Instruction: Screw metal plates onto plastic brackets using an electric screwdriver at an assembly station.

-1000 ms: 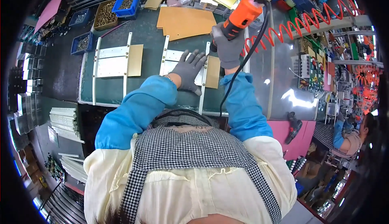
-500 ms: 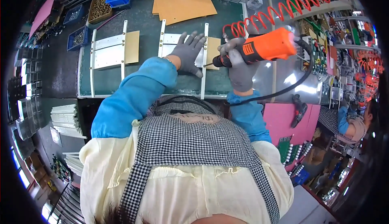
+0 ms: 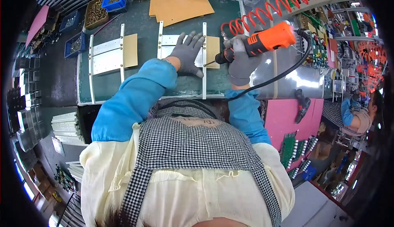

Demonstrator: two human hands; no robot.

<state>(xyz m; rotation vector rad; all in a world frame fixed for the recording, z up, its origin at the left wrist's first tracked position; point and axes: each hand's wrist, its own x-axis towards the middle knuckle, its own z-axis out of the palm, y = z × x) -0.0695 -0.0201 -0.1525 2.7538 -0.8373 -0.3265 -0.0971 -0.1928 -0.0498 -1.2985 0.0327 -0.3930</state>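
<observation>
My right hand (image 3: 243, 65), in a grey glove, grips an orange and black electric screwdriver (image 3: 271, 38). Its thin bit points left and meets a white rail (image 3: 204, 79) by a brass-coloured screw. My left hand (image 3: 188, 54), also gloved, lies flat with fingers spread over a silver metal plate (image 3: 168, 40), which it partly covers. This plate spans two white rails, and a tan card (image 3: 213, 50) lies at its right. To the left, a similar assembly has a silver plate (image 3: 107, 56) across two rails, with another tan card (image 3: 130, 50) beside it.
Blue bins (image 3: 75, 44) and a cardboard box of screws (image 3: 97, 12) stand at the far left. Tan sheets (image 3: 180, 8) lie at the back of the green table. A red coiled hose (image 3: 283, 7) hangs at the right. Another person (image 3: 353, 116) sits at far right.
The screwdriver's bit has come down the right rail to a screw, its body tilting slightly. My left hand stays spread on the plate. The whole view has shifted a little.
</observation>
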